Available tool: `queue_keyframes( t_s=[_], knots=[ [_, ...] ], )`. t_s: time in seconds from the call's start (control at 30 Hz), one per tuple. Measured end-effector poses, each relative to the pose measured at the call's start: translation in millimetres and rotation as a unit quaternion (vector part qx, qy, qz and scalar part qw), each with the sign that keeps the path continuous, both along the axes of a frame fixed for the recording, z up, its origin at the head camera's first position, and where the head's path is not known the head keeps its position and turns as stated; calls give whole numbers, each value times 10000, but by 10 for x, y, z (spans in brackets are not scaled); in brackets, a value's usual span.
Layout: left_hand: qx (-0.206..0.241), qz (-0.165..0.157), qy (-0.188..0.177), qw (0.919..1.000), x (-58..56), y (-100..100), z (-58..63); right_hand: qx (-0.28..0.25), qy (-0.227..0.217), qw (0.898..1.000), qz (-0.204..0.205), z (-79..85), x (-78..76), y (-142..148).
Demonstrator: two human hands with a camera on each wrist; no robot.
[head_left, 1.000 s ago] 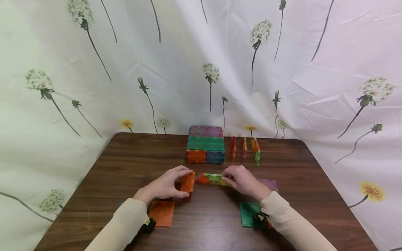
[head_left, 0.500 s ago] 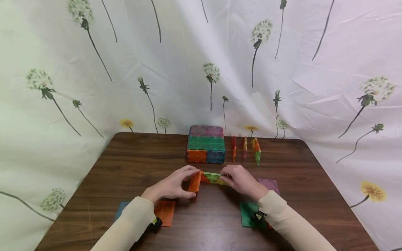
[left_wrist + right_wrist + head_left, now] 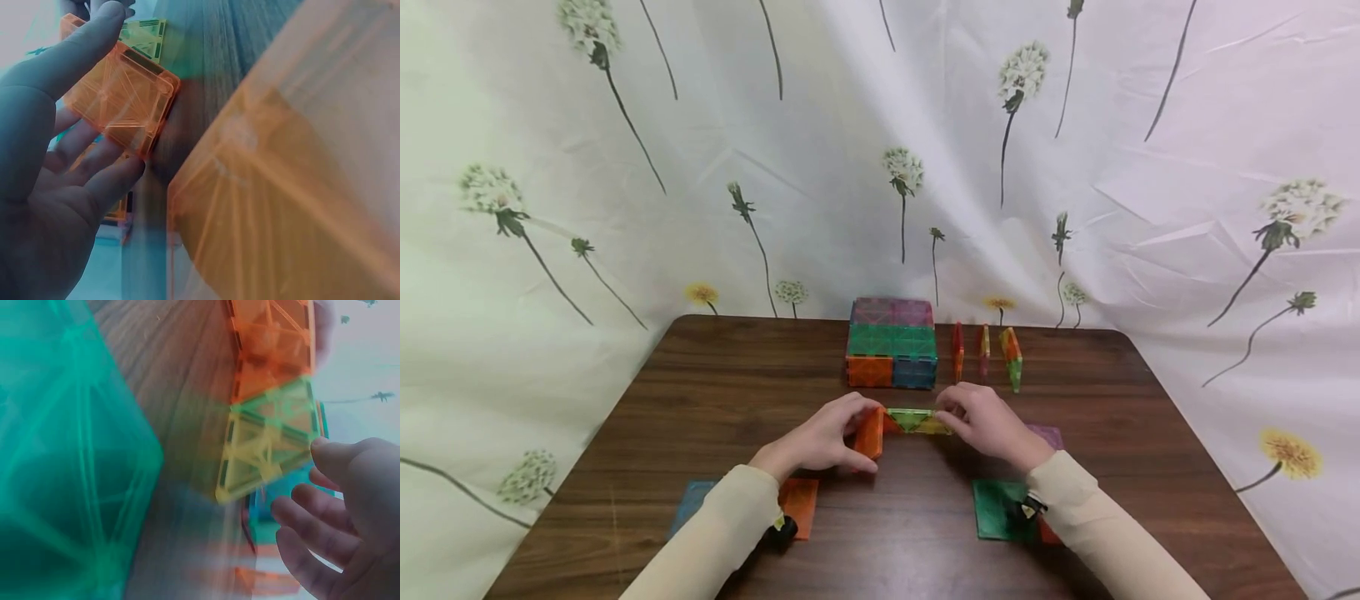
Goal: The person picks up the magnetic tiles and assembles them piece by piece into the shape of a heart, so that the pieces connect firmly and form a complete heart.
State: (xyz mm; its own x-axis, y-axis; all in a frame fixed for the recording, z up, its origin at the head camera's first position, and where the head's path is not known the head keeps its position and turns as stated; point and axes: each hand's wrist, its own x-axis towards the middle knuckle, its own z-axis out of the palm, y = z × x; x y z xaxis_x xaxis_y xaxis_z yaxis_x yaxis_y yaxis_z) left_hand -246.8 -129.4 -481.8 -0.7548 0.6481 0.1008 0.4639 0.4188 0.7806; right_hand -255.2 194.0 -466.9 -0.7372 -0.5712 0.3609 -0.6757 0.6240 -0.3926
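My left hand (image 3: 820, 437) holds an upright orange square magnetic tile (image 3: 870, 433) between thumb and fingers. The tile meets the left end of a low standing strip of triangular magnetic tiles (image 3: 912, 420), orange, green and yellow. In the left wrist view, the thumb lies across the near face of the orange tile (image 3: 119, 87) and the fingers are behind it. My right hand (image 3: 988, 425) is at the strip's right end. In the right wrist view its thumb tip is right at the edge of the green and yellow triangles (image 3: 269, 450), the other fingers loosely bent and apart from them.
A box built of coloured tiles (image 3: 891, 342) stands at the back. To its right stand a red tile piece (image 3: 957, 352) and two multicoloured pieces. Flat on the table lie blue (image 3: 691, 500), orange (image 3: 805, 500), green (image 3: 991, 508), purple (image 3: 1048, 435) and red tiles (image 3: 1049, 532).
My left hand has moved right, bringing the orange tile up against the strip's left end. My right hand, which gripped the strip's right end, has loosened and shifted slightly right.
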Motion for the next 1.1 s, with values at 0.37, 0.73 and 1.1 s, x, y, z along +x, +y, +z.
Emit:
queue_keyframes(
  t_s=[0.37, 0.73, 1.1],
  knots=[
    [2, 136, -87, 9999, -11, -28, -48, -3, 59, 9924, -1227, 122, -195, 384],
    [144, 48, -485, 9987, 18, -8, -21, 615, -181, 9713, -2290, 312, -615, 90],
    [63, 36, -389, 9992, 25, -5, 2, 736, -761, 9455, -3079, 244, -879, -118]
  ],
)
